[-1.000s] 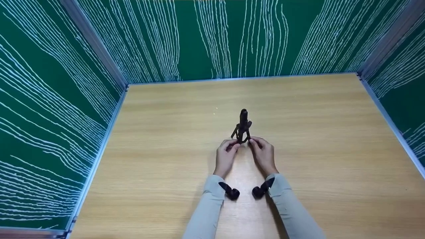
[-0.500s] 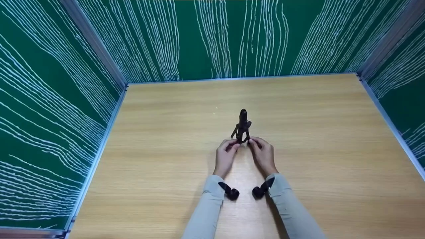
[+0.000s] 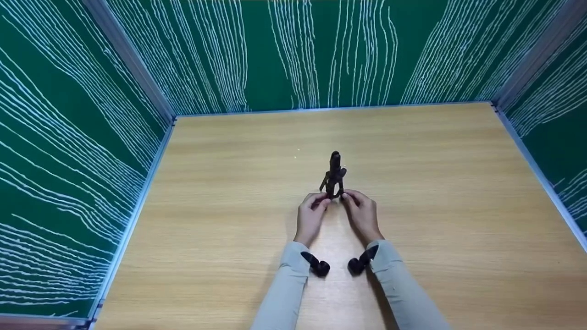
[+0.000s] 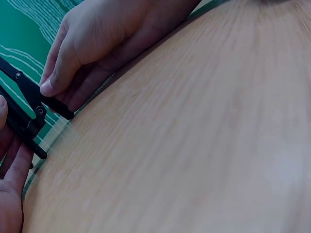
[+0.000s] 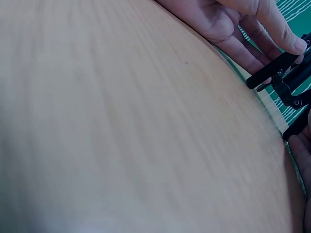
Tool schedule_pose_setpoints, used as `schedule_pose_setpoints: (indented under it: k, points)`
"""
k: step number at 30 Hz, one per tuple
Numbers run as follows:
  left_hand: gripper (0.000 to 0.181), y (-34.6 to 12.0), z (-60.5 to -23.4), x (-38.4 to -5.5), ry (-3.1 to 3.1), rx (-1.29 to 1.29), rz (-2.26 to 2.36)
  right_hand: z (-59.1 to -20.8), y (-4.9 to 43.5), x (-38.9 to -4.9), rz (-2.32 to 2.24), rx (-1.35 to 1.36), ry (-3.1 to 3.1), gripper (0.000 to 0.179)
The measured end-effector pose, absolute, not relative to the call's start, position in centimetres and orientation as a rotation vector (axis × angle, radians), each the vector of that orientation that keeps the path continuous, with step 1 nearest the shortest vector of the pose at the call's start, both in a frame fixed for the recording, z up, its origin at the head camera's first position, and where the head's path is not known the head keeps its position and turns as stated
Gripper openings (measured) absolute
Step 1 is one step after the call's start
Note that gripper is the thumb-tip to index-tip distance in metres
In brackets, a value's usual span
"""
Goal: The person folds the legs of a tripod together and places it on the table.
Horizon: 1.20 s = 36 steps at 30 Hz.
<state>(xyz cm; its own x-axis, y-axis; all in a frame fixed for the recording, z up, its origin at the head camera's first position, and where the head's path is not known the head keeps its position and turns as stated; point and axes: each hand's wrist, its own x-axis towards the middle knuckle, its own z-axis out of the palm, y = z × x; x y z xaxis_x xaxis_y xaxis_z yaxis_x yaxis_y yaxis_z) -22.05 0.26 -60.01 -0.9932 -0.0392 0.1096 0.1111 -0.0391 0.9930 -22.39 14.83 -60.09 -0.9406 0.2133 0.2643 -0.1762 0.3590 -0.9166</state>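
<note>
A small black tripod point(image 3: 335, 172) stands upright at the middle of the table, its legs a little spread. My left hand point(image 3: 312, 215) pinches the foot of one leg between thumb and fingers. Opposite it, my right hand point(image 3: 364, 213) pinches the lower end of another leg. A third leg slants out to the left, away from both hands. In the left wrist view the right thumb presses on a leg point(image 4: 58, 107) just above the table. The right wrist view shows the left hand's fingers around a leg point(image 5: 272, 70) close to the wood.
The wooden table point(image 3: 220, 183) carries only a few tiny pale specks point(image 3: 297, 153) beyond the tripod. Green walls with white wavy lines point(image 3: 293, 55) and metal edging enclose it at the back and sides. Black wrist cameras point(image 3: 321, 268) project inward from both cuffs.
</note>
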Motion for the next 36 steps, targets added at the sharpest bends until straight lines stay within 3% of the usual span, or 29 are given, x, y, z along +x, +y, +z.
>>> schedule_pose_setpoints:
  k: [11,18,36]
  points:
    - [0.020,-0.2,-57.3,-20.9,-2.107,-0.109,-2.189,-60.0,14.9,-22.5,1.602,0.015,-2.346,0.015]
    - [0.021,0.1,-59.9,-22.1,-2.098,-0.069,-2.207,-60.1,15.0,-22.5,1.620,0.011,-2.330,0.015]
    - [0.023,0.0,-59.9,-22.0,-2.104,-0.131,-2.143,-59.8,15.0,-22.1,1.694,0.003,-2.314,0.016]
